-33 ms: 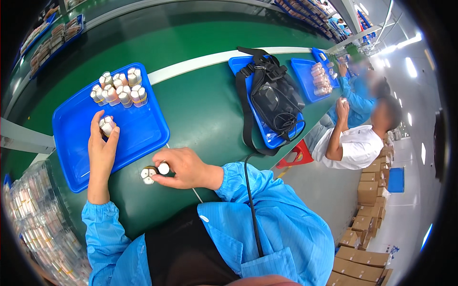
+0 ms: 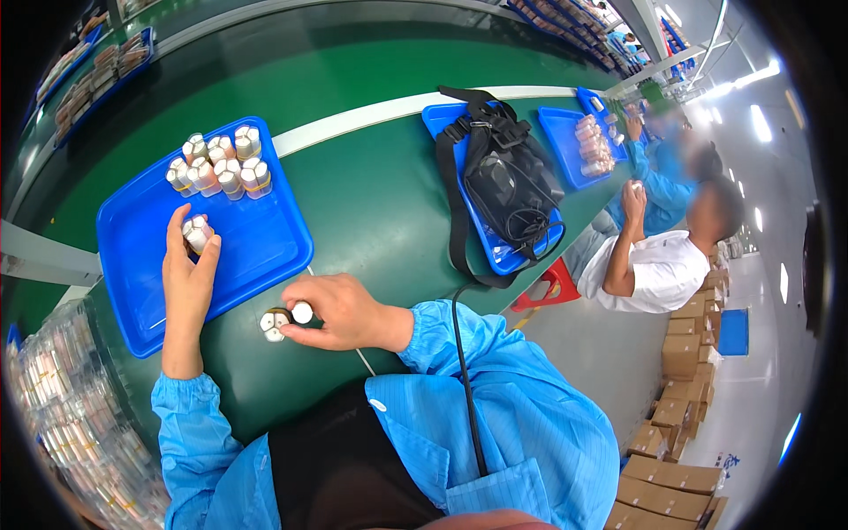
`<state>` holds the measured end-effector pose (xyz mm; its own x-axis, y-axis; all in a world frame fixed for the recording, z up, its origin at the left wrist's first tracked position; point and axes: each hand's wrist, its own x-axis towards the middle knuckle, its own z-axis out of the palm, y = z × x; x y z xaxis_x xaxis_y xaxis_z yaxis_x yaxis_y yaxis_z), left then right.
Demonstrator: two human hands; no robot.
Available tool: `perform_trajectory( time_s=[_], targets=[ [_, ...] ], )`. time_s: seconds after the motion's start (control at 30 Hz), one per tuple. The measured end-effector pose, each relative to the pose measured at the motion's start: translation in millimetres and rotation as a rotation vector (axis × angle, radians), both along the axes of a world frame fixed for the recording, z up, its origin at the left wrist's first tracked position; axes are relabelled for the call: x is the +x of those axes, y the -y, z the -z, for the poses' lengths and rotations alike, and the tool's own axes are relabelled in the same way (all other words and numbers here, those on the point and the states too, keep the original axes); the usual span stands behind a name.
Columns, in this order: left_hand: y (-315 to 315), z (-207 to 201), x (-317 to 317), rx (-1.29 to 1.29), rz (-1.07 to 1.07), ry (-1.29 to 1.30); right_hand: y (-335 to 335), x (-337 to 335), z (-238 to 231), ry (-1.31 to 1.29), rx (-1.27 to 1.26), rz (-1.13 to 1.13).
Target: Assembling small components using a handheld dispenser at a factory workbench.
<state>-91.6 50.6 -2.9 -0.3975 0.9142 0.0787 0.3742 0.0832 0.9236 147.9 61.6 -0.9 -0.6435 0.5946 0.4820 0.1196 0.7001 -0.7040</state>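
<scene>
My left hand (image 2: 187,287) reaches over a blue tray (image 2: 137,274), its thumb and fingers closed around a small bundle of white-topped cylinders (image 2: 197,232). Farther back in that tray stand several similar banded bundles (image 2: 204,176), upright and close together. On the green table in front of the tray, my right hand (image 2: 344,311) grips a single white-ended cylinder (image 2: 302,312) between thumb and fingers. Right beside it is another cluster of white-ended cylinders (image 2: 273,324); whether my fingertips also touch that cluster I cannot tell.
A black bag (image 2: 508,181) with straps and cables lies on a second blue tray. Clear plastic trays of cylinders (image 2: 75,397) are stacked at left. Farther right, a person in white (image 2: 658,274) sits by another blue tray (image 2: 558,132). A black cable (image 2: 461,371) crosses my right sleeve.
</scene>
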Motion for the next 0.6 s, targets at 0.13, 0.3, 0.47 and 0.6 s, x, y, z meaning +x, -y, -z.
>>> perform_trajectory(
  time_s=[0.13,0.3,0.47,0.6],
  targets=[
    [1,1,-4,0.031,0.016,0.008,-1,-2,1,-0.032,0.085,-0.010],
    [0,7,-12,-0.004,0.002,-0.032,0,-1,0,-0.051,0.074,-0.034],
    [1,-7,-3,0.007,-0.014,-0.125,-3,-2,11,-0.042,0.079,0.035],
    [0,-4,-6,-0.020,0.047,-0.210,-3,-1,7,0.004,0.098,0.057]
  ],
)
